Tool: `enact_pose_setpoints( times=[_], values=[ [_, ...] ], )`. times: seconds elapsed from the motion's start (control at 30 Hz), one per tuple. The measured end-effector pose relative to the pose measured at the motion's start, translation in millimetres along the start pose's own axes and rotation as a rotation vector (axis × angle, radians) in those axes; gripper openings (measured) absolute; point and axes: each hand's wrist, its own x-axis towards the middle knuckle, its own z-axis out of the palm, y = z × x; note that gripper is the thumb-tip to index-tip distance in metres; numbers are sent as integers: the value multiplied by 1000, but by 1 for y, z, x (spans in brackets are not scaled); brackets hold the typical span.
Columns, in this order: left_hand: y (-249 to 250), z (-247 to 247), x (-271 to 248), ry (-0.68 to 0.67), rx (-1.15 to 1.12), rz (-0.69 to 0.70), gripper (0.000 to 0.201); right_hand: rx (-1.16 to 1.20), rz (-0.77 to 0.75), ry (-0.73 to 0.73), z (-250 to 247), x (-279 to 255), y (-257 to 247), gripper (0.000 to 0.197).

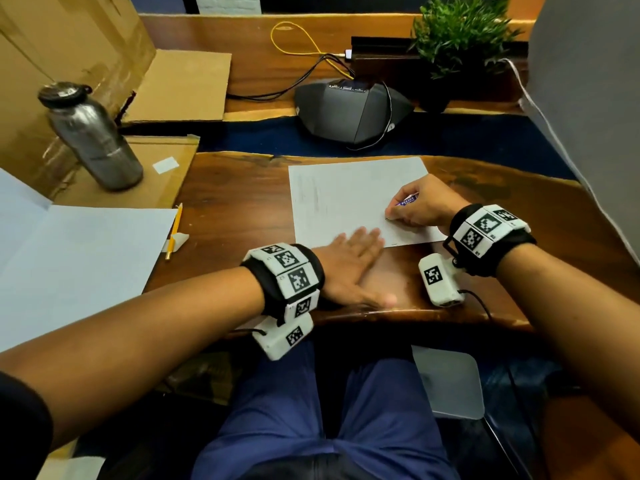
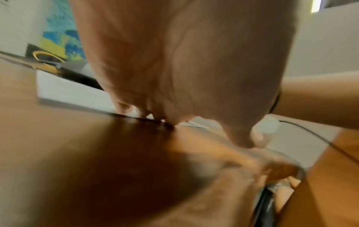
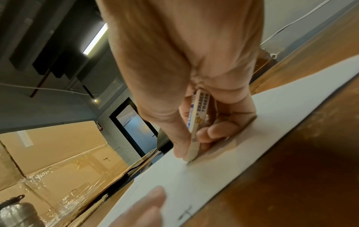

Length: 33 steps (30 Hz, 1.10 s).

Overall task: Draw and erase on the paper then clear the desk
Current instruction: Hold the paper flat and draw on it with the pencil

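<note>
The paper (image 1: 346, 199) is pinned by the flat left hand (image 1: 349, 268); an eraser (image 3: 197, 122), lettering legible only at the wrist, is pinched by the right hand (image 1: 424, 206).

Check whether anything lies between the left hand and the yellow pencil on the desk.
Nothing visible does. The left hand presses flat on the paper's near edge; only bare desk lies between it and the pencil, which rests beside a small white scrap at its far side.
</note>
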Motion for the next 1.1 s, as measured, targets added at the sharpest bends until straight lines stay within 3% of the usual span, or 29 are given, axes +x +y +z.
enact_pose_setpoints(
  times=[0.07,0.13,0.3,0.4,0.6,0.83,1.0,1.1],
  values=[
    [11,-2,4,-7,-55,110,90,-35,-10,11,0,-2,1,13],
    [4,-12,7,39,-99,135,84,-39,-31,12,-1,-5,1,14],
    [-59,-48,8,252,-120,-135,90,-79,-30,-32,-4,-7,-2,15],
    [-84,-54,8,170,-108,-258,108,-219,-75,-31,-5,-4,-9,12],
    [-102,-50,18,71,-60,-302,132,-363,-376,-115,15,8,-50,11],
    [-109,-45,23,27,-24,-275,139,-386,-481,-91,37,38,-63,13],
    [-112,-44,25,17,-35,-270,141,-544,-508,-307,25,27,-61,13],
    [-111,-45,24,34,-41,-258,138,-516,-542,-218,28,37,-73,16]
  ],
)
